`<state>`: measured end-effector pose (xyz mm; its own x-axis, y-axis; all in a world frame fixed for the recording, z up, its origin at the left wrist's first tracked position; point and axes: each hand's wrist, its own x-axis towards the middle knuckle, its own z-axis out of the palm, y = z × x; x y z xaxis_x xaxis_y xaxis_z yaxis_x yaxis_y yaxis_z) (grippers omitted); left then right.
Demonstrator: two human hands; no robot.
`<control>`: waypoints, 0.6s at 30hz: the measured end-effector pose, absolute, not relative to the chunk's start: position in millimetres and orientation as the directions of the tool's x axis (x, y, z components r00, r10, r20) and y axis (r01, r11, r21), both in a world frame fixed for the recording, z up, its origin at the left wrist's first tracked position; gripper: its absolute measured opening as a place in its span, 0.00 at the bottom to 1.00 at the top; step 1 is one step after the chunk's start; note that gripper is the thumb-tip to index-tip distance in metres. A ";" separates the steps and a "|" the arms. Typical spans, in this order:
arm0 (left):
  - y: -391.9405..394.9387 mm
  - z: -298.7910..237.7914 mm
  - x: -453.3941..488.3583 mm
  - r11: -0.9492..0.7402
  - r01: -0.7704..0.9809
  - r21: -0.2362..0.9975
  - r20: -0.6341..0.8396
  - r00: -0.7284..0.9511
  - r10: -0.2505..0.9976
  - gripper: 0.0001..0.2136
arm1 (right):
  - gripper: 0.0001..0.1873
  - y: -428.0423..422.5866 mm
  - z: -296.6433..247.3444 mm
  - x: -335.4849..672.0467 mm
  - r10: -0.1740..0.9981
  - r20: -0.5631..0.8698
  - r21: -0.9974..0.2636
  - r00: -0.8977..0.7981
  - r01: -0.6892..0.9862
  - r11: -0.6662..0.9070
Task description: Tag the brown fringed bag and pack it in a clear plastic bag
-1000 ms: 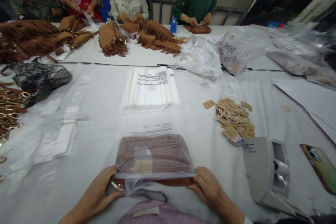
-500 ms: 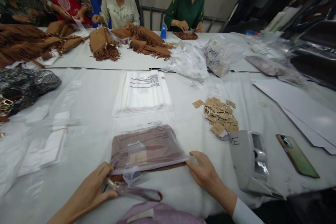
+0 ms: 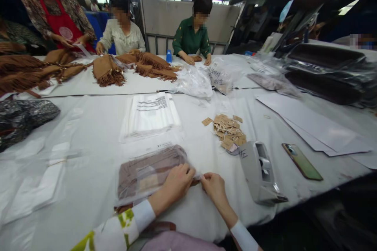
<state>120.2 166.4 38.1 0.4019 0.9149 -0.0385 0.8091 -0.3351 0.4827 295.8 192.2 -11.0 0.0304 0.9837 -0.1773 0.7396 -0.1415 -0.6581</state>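
A brown pouch (image 3: 128,176) lies inside a clear plastic bag (image 3: 159,150) in front of me, with a tan tag showing through. My left hand (image 3: 178,180) reaches across the bag's right part, its fingers curled closed on the plastic near the open edge. Beside it, my right hand (image 3: 213,186) pinches the bag's right corner between thumb and fingers. The pouch's wrist strap (image 3: 160,226) pokes out below my left forearm, which hides much of the bag's near edge.
Beyond the pouch sits a stack of printed plastic bags (image 3: 151,115). To the right are a pile of tan tags (image 3: 228,129), a tape dispenser (image 3: 256,172), a phone (image 3: 302,161) and white sheets (image 3: 312,125). Co-workers handle fringed brown bags (image 3: 107,70) across the table.
My left hand has left the bag's left corner and crossed to its right side. My right hand stays at the right corner. The view has tilted up.
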 end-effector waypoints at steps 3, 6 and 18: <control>177.6 29.8 130.3 -0.280 0.815 0.508 -0.081 0.369 0.926 0.11 | 0.17 184.8 -14.8 295.9 0.982 -0.184 -0.691 0.037 0.706 -0.156; 181.7 28.8 128.2 -0.223 0.820 0.528 -0.063 0.300 0.952 0.12 | 0.16 163.6 -20.6 295.6 0.997 -0.036 -0.751 0.073 0.656 -0.075; 174.7 41.5 136.8 -0.278 0.730 0.624 0.017 0.343 0.939 0.10 | 0.11 164.7 -18.6 276.0 0.866 0.483 -0.594 -0.127 0.680 0.431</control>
